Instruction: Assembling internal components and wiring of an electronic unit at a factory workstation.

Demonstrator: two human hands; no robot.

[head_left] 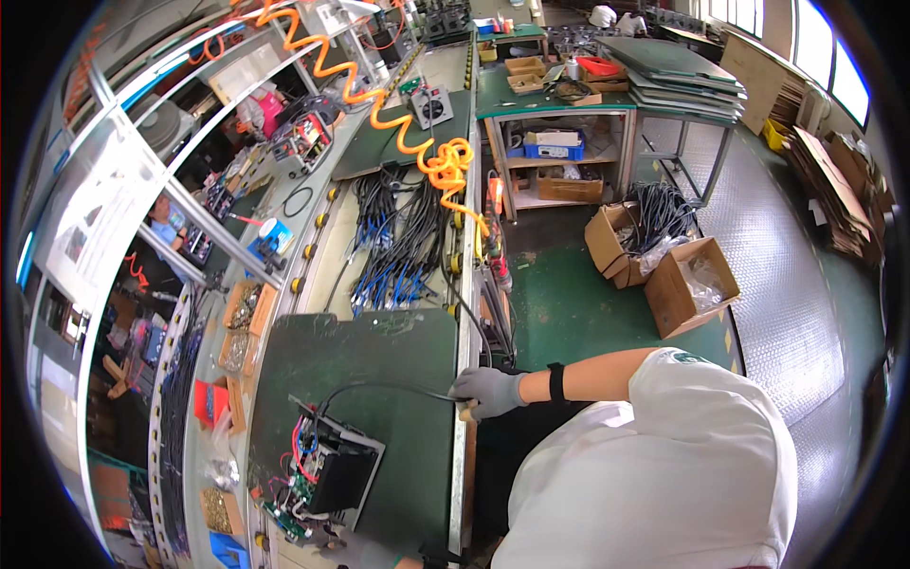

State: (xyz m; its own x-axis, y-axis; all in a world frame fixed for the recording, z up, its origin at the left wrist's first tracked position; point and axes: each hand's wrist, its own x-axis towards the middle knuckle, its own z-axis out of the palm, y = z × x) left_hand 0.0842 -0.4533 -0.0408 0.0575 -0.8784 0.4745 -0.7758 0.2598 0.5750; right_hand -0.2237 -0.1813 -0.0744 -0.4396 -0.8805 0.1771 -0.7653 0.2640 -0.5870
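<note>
An opened electronic unit (341,474) with a black block, green circuit boards and red and blue wires lies on the dark green work board (398,356). From its upper end a black cable (389,384) arcs across the board to my right hand (488,391). That hand, in a grey glove, is closed around the cable at the metal bench edge. At the lower rim of the picture my gloved left hand (358,548) is beside the unit's lower edge, its fingers close to the casing. They are dim and partly hidden, so their grip is unclear.
Black cables with blue ends (393,247) lie in a heap beyond the board. An orange coiled hose (445,166) hangs above the line. Small parts boxes (237,346) line the far side. Cardboard boxes (697,289) stand on the floor beside a shelved table (559,114).
</note>
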